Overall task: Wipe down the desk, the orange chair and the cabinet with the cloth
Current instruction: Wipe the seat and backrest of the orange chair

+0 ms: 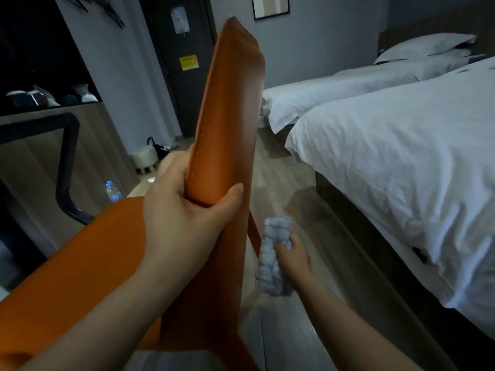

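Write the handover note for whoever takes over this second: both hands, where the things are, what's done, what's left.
Left hand grips the orange chair at the top edge of its back.
Right hand holds the bunched cloth low beside the chair's back, on the side toward the bed. Whether the cloth touches the chair cannot be told.
Done: no surface shows whether it has been wiped.
Left: probably wipe the chair back next, then check the rest of the list.
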Action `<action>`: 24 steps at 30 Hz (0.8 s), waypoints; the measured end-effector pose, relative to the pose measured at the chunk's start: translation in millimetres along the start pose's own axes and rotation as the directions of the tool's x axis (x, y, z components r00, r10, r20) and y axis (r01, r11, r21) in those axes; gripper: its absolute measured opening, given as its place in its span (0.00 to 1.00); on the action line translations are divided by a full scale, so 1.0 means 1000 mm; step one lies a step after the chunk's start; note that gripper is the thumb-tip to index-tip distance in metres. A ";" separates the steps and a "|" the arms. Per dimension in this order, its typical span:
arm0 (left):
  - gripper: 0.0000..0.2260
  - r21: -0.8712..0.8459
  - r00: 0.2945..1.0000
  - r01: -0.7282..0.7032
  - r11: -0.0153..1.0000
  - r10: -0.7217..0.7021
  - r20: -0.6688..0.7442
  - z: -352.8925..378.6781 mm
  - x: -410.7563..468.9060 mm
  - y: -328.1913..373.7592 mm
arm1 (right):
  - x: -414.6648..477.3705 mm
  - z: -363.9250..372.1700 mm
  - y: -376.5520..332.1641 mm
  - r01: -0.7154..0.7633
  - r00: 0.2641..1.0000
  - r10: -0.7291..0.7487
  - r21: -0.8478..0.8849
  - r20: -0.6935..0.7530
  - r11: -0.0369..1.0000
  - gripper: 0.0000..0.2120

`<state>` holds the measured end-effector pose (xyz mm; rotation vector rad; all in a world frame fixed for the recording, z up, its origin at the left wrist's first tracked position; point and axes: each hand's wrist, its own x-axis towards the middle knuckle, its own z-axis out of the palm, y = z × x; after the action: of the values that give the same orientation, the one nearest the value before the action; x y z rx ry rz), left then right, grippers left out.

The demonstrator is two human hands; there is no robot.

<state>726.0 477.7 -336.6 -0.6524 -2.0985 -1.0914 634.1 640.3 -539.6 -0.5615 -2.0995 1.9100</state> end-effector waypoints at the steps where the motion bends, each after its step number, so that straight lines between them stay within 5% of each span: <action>1: 0.19 -0.012 1.000 0.018 1.000 -0.017 0.023 -0.001 0.002 0.002 | -0.004 -0.010 -0.009 -0.004 1.000 0.003 -0.020 -0.013 1.000 0.10; 10: 0.26 0.005 0.910 0.333 0.943 -0.323 0.261 -0.027 0.022 0.042 | -0.099 -0.085 -0.113 -0.150 0.987 0.139 -0.141 -0.082 0.979 0.14; 16: 0.34 0.112 0.663 0.600 0.792 -0.571 0.485 -0.082 0.053 0.098 | -0.185 -0.131 -0.223 -0.198 0.980 0.194 -0.138 -0.038 0.970 0.15; 21: 0.35 0.300 0.492 0.592 0.748 -0.631 0.600 -0.147 0.092 0.173 | -0.255 -0.178 -0.339 -0.204 0.979 0.196 -0.184 -0.062 0.961 0.15; 24: 0.30 0.315 0.450 0.608 0.729 -0.643 0.619 -0.182 0.126 0.223 | -0.280 -0.208 -0.415 -0.213 0.977 0.211 -0.224 -0.030 0.951 0.17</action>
<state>857.7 456.3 -52.8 -0.2309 -3.2091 -1.2919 926.5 675.7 -84.2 -0.8725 -2.3544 1.7791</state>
